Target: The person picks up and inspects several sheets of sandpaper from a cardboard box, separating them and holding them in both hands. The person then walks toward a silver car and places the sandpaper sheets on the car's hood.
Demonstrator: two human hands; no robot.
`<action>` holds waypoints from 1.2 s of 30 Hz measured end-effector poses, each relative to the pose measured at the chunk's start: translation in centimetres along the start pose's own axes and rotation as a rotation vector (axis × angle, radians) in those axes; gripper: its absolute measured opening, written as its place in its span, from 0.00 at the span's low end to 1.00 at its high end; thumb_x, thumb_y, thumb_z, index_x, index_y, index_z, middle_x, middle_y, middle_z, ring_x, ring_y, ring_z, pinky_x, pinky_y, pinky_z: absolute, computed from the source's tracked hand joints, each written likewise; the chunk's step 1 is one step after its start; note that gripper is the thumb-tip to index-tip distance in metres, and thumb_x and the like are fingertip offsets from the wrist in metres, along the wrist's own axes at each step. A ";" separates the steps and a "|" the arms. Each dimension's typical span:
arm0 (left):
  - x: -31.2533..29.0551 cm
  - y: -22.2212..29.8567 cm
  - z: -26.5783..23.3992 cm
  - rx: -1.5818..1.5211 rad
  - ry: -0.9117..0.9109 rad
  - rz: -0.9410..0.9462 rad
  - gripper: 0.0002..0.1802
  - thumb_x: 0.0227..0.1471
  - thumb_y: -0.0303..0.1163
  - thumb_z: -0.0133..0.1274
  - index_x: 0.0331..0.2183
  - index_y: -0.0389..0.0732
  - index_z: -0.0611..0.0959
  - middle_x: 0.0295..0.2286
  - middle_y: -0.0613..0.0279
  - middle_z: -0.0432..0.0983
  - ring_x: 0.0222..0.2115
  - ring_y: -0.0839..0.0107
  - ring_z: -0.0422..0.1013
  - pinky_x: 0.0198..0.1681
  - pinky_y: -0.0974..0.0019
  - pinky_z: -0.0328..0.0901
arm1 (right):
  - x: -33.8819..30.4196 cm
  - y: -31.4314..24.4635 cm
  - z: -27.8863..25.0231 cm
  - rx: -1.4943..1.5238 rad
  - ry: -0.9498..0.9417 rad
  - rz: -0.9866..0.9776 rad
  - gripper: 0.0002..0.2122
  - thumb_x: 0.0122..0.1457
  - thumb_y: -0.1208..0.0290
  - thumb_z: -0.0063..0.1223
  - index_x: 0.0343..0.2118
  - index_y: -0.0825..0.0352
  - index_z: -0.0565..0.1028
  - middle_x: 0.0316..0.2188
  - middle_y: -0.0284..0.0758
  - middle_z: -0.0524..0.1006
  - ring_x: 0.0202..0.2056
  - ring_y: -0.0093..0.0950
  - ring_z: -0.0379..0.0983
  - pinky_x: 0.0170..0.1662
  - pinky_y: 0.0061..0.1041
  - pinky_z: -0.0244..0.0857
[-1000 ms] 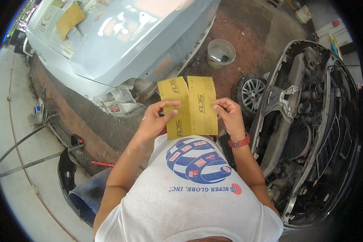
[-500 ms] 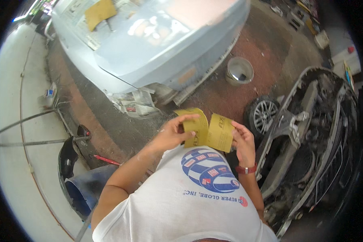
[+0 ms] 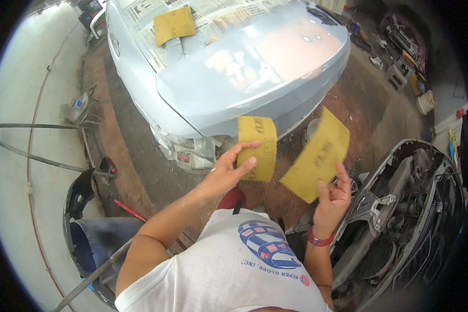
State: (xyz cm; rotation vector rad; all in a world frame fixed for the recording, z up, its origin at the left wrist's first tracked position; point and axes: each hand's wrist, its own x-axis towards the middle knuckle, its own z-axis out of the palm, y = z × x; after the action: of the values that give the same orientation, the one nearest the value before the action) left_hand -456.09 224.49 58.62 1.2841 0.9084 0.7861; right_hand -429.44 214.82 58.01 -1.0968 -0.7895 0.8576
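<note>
My left hand [image 3: 228,170] pinches one yellow sandpaper piece [image 3: 258,148] by its lower left edge, holding it upright in front of me. My right hand [image 3: 332,196] grips a second yellow sandpaper piece [image 3: 317,155] by its lower corner; it tilts up to the right. The two pieces are apart, with a gap between them. Both hang over the brown floor just in front of the pale blue car body [image 3: 234,78]. A red band sits on my right wrist.
Another yellow sandpaper sheet [image 3: 174,25] lies on newspaper covering the car. A stripped car front [image 3: 400,218] stands at the right. A dark bumper part [image 3: 86,218] and a red tool [image 3: 130,210] lie at lower left. A plastic bottle [image 3: 77,106] stands left.
The single folded sandpaper sheet held in both hands has come apart into two pieces, one in each hand. My hands moved apart and the view tilted toward the car.
</note>
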 end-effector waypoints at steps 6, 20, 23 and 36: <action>4.2 -2.6 -1.2 -0.163 0.076 0.110 0.34 0.69 0.27 0.52 0.70 0.36 0.60 0.63 0.53 0.68 0.64 0.67 0.64 0.68 0.63 0.59 | 2.5 0.9 8.5 -0.680 -0.432 -0.178 0.31 0.62 0.80 0.63 0.69 0.68 0.67 0.71 0.47 0.63 0.63 0.38 0.72 0.56 0.32 0.75; 25.0 18.7 -34.6 0.395 0.467 0.634 0.51 0.63 0.27 0.52 0.76 0.45 0.41 0.68 0.36 0.59 0.65 0.49 0.66 0.70 0.54 0.59 | -5.4 16.0 0.7 -0.866 0.039 0.360 0.23 0.65 0.70 0.64 0.61 0.73 0.75 0.51 0.43 0.82 0.50 0.33 0.79 0.54 0.33 0.73; 31.5 20.9 -42.3 0.357 0.609 0.334 0.55 0.62 0.36 0.56 0.75 0.40 0.38 0.70 0.34 0.55 0.69 0.47 0.59 0.72 0.54 0.56 | -8.0 23.0 -1.1 -0.864 0.088 0.427 0.23 0.64 0.70 0.64 0.59 0.74 0.75 0.48 0.46 0.83 0.49 0.35 0.80 0.54 0.33 0.73; 19.8 8.2 -32.3 0.502 0.509 0.801 0.32 0.64 0.29 0.60 0.65 0.32 0.71 0.63 0.49 0.70 0.64 0.56 0.66 0.70 0.49 0.57 | -39.9 35.4 -8.7 -1.336 -0.220 1.146 0.22 0.62 0.51 0.57 0.49 0.64 0.85 0.51 0.51 0.82 0.55 0.50 0.79 0.60 0.48 0.70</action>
State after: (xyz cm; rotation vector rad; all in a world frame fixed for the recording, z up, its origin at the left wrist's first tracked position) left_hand -476.11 257.43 62.75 1.9833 1.0266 1.6356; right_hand -446.57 183.82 17.20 -2.8284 -0.8870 1.4259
